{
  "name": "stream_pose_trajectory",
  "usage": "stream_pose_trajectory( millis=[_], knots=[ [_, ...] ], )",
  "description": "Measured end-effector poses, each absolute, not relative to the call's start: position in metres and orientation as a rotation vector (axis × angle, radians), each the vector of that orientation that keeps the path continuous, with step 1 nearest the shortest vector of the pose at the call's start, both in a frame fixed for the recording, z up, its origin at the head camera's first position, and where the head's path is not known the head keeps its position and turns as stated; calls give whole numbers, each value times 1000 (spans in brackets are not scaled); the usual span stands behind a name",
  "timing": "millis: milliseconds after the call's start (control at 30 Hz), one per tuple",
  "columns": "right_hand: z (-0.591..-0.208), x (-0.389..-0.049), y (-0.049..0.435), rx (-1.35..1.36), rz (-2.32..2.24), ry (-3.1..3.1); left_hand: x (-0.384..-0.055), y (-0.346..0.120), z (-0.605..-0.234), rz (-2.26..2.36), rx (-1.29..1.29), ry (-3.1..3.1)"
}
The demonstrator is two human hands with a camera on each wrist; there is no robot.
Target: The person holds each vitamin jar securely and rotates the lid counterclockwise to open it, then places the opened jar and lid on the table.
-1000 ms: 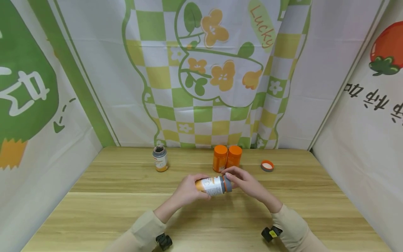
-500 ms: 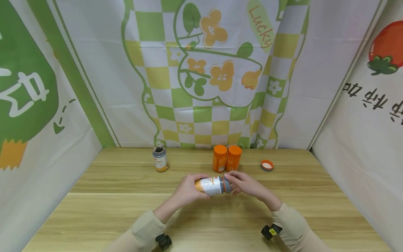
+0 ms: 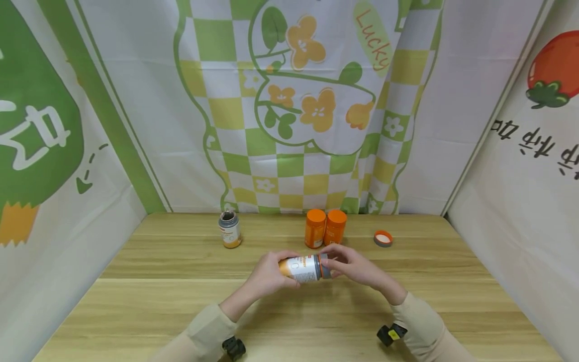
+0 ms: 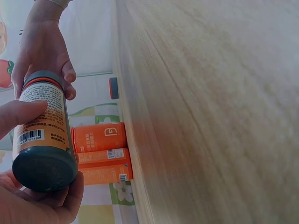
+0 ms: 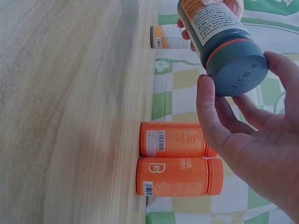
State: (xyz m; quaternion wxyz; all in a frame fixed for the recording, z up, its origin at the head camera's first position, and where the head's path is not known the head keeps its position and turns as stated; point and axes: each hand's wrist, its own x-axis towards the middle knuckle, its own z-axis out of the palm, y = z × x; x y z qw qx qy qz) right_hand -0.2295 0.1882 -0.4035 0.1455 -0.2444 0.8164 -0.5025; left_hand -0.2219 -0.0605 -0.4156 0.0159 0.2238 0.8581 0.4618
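My left hand [image 3: 268,274] grips a pill bottle [image 3: 303,268] with a white and orange label, held tilted nearly on its side above the table. In the left wrist view its thumb lies across the label of the bottle [image 4: 44,122], and the dark base faces that camera. At the bottle's other end, my right hand [image 3: 359,267] holds the grey cap [image 5: 238,70] by its rim, thumb and fingers spread around it. The cap sits on the bottle, with an orange ring showing at its edge. Whether the cap is loose, I cannot tell.
An uncapped bottle [image 3: 230,232] of the same kind stands at the back left of the wooden table [image 3: 149,301]. Two orange bottles [image 3: 315,229] stand side by side behind my hands. A loose grey cap [image 3: 383,239] lies inside up at the back right.
My right hand's fingers have shifted around the cap, changing their hold on it. The left hand and the bottle have stayed almost in place.
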Motion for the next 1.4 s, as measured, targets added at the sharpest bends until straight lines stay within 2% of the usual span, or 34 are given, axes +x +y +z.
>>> stream_pose_trajectory(
  millis=[433,800,1400],
  knots=[
    [-405,-228,189,-849,-1434,2440,-220,-61,-416,1448,701,2650],
    [-408,-229,190,-1006,-1596,2297,-221,-63,-415,1445,671,2642],
    [-407,-229,190,-950,-1612,2353,-222,-64,-417,1458,651,2635]
  ],
)
